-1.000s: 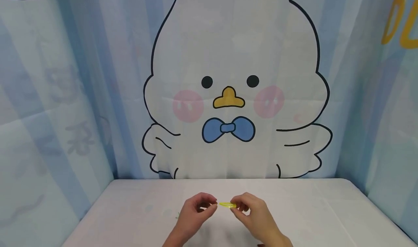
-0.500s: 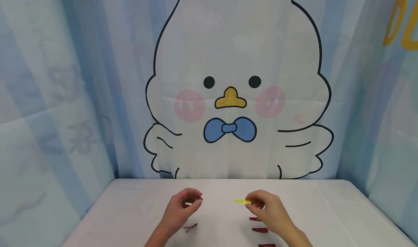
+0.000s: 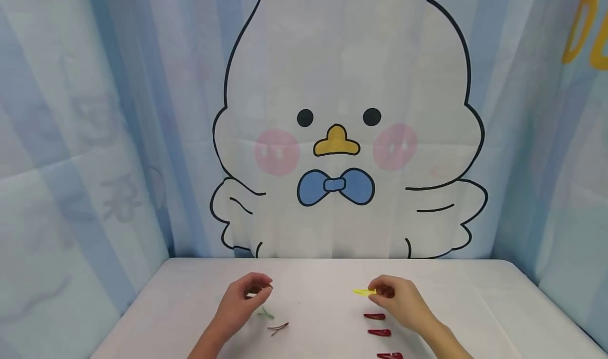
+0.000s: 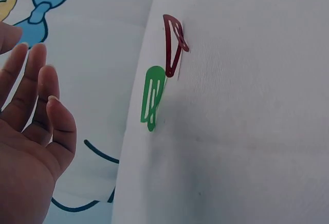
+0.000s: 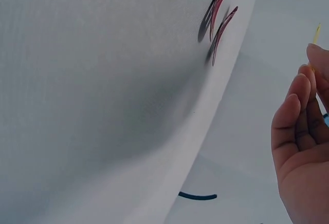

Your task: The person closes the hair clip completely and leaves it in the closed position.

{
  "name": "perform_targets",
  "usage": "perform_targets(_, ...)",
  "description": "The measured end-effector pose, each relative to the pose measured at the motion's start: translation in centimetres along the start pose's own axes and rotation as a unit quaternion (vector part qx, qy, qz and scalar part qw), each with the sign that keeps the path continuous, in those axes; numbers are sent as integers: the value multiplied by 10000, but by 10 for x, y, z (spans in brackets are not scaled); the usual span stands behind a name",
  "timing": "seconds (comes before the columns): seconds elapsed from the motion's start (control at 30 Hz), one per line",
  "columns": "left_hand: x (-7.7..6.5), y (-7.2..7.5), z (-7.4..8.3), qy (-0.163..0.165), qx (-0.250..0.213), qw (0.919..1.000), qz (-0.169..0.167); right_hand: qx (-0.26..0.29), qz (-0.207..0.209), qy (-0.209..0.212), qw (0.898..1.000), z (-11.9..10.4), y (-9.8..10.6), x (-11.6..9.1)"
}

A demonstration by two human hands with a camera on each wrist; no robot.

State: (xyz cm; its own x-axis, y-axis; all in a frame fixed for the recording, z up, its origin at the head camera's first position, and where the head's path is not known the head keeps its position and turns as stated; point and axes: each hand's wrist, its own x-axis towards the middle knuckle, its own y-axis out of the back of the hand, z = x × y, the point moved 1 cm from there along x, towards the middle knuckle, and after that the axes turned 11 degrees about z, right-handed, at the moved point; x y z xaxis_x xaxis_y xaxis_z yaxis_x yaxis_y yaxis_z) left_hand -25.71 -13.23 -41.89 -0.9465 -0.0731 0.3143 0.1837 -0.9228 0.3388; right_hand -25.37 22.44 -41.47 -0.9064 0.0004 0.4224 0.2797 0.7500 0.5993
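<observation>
My right hand pinches a yellow snap hair clip between thumb and fingertips, its free end pointing left. In the right wrist view the tip of the yellow clip sticks out past the thumb. My left hand is raised over the left of the table with fingers loosely bent, nothing between them. Under it lie a green hair clip, partly covered by the hand in the head view, and a dark red one, both snapped open in the left wrist view.
Several dark red hair clips lie in a column below my right hand: a far one, a middle one and a near one. The white table ends at a curtain printed with a cartoon chick.
Both hands have moved apart, the left hand leftward and the right hand rightward with the yellow clip. The clips on the table have come into sight from behind them.
</observation>
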Motion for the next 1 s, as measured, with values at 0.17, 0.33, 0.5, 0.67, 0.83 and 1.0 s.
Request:
perform_targets(0.17,1,5,-8,62,95,9999,69,-49,-116,-29,9999,7,-2,3)
perform_targets(0.33,2,11,-12,99,93,9999,29,-101,-292,-27,9995,14,-2,5)
perform_targets(0.5,5,17,-17,161,70,9998,-19,-110,-440,-106,9989,22,-2,9)
perform_targets(0.67,4,20,-24,345,49,9993,-119,-152,-667,-128,9976,34,-5,13)
perform_targets(0.83,7,23,-31,303,103,9992,-244,-201,-872,-152,9959,41,-6,17)
perform_targets(1.0,11,26,-34,133,115,9993,-340,-126,-1103,-149,9937,42,-7,18)
